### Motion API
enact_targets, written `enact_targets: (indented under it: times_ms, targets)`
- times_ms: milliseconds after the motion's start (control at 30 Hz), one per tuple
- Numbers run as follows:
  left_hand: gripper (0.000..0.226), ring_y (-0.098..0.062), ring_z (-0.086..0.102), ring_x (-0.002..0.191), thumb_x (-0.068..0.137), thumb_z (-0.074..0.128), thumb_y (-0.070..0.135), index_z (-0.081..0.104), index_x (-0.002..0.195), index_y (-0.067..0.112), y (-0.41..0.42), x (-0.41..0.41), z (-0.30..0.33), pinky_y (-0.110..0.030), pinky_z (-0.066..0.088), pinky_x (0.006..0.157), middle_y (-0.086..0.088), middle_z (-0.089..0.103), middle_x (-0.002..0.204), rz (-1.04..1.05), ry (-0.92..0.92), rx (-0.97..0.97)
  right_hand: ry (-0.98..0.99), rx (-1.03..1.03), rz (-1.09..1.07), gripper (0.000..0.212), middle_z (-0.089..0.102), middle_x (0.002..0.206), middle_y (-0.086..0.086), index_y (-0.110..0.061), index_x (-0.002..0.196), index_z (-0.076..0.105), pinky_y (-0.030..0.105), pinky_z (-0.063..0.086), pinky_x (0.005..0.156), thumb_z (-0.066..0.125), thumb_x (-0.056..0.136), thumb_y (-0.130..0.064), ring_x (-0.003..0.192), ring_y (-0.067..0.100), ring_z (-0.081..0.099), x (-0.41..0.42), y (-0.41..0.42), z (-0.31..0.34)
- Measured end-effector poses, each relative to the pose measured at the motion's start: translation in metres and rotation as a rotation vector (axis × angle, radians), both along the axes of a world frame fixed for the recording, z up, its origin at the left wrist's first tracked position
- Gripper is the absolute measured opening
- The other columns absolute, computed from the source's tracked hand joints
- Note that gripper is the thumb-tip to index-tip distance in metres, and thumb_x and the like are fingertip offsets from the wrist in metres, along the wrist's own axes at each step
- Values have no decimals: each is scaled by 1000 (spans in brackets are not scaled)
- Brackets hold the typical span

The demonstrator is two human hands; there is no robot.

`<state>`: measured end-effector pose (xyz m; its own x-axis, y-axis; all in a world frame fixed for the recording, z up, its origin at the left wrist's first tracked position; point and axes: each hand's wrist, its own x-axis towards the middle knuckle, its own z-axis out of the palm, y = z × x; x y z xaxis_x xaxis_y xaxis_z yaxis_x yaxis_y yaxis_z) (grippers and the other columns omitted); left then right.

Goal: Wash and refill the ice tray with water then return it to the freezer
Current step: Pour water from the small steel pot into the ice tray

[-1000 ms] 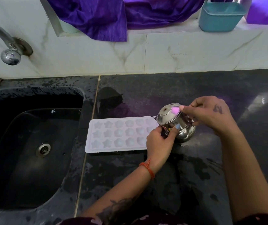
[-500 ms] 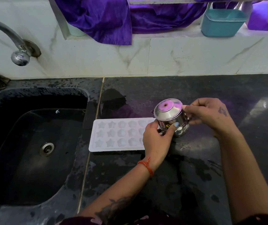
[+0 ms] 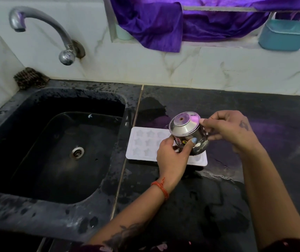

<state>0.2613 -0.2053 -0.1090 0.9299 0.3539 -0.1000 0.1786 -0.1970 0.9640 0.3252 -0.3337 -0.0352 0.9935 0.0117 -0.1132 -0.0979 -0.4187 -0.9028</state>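
We see pot (image 3: 188,135) now carried left over tray (image 3: 146,144), tilted toward it; a second ago it sat beside tray's right end. Left hand (image 3: 173,157) cups pot body, right hand (image 3: 229,130) pinches rim. Tray flat on desk (image 3: 254,179) beside sink (image 3: 54,142). We judge pouring imminent. Pot sticker unreadable.

Place: a home kitchen.
Sink: black basin (image 3: 58,99) set into the tabletop's left end.
Tap: metal tap (image 3: 42,28) on the marble-tiled wall (image 3: 218,70).
Tabletop: wet dark stone (image 3: 254,110).
Scrubber: at the sink's back-left corner (image 3: 30,80).
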Motion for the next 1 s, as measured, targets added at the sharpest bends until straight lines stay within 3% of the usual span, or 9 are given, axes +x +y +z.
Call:
enact_targets:
  times_ms: [167,333,467,733,900,1000]
  targets:
    - [35,-9,63,92,77,69,52,67,100,25,24,-10,-5,-25,51,81,4,65,104,64,-17,2,-18,-44,67,20,69,71,9,-10,66,65,30,58,62,75,78,-23,70,17,68,-6,31,2]
    - [51,-7,65,91,68,60,69,67,97,27,44,-16,-13,-24,52,81,5,69,100,103,-10,-3,-19,-86,105,20,69,70,6,-10,66,67,36,60,68,76,77,-25,73,18,69,-8,58,3]
    - [37,-7,66,89,76,66,56,69,97,25,55,-18,-16,-19,49,78,1,70,99,115,5,-52,-20,-125,125,22,69,69,6,-10,67,68,41,60,71,77,75,-28,72,19,69,-9,72,3]
    - [22,-6,67,85,81,68,46,70,89,25,57,-20,-10,-27,53,82,9,73,85,129,14,-152,-49,-220,144,28,69,63,1,-18,62,67,42,60,71,79,71,-42,67,20,70,-7,81,7]
    - [11,-11,69,85,81,68,46,64,78,36,55,-20,-9,-33,55,85,11,73,85,105,22,-193,-75,-295,160,27,70,64,1,-20,63,68,43,59,73,76,74,-43,64,20,70,-4,81,8]
    - [16,-11,70,87,78,68,51,66,80,35,53,-20,-9,-39,55,87,10,74,86,102,12,-228,-93,-320,173,26,70,65,1,-19,64,68,44,58,75,74,76,-41,64,19,70,-5,81,9]
